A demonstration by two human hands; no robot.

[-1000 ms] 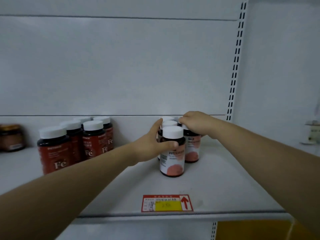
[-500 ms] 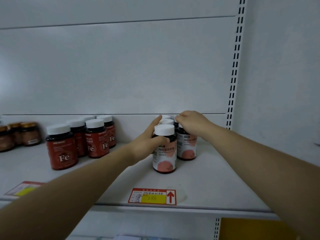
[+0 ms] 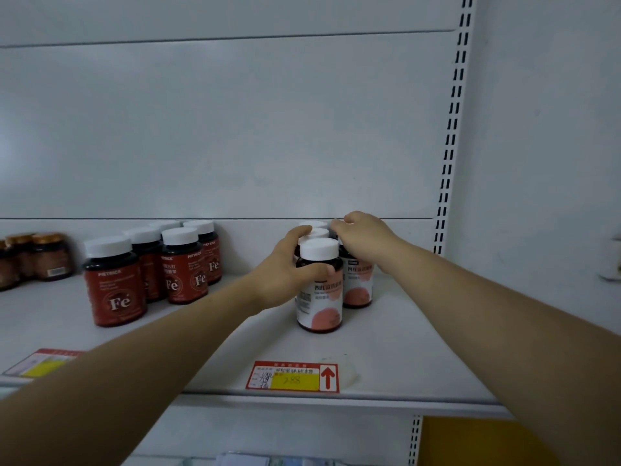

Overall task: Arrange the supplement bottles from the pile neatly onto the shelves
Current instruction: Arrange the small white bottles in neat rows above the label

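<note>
Shelf (image 3: pixel 403 348), white, items left to right:

- Amber jars (image 3: pixel 37 257): standing at the far left near the back panel, labels too blurred to read.
- Left tag (image 3: pixel 40 363): lying flat at the front edge, partly hidden by the left forearm.
- Fe bottles (image 3: pixel 116 284): a cluster of red-labelled, white-capped bottles standing upright in two rows running front to back, with one at the front nearest the camera.
- Left hand (image 3: pixel 285 274): reaching in from lower left and gripping the front bottle (image 3: pixel 319 297) just under its white cap, thumb crossing the front and fingers wrapping round the far side.
- Front bottle: standing upright on the shelf at centre, pink-and-white label facing out, heading the pink-labelled group.
- Rear caps (image 3: pixel 314 232): two white caps showing directly behind the front bottle.
- Price tag (image 3: pixel 292 378): red with a yellow panel and an arrow, lying at the front edge below the front bottle.
- Right hand (image 3: pixel 363 237): coming in from the right, fingers curling down over the top of the right bottle (image 3: pixel 358 280) and hiding its cap.
- Right bottle: standing upright just beside and slightly behind the front bottle.
- Slotted upright (image 3: pixel 450 136): running up the back at the shelf's right end.
</note>
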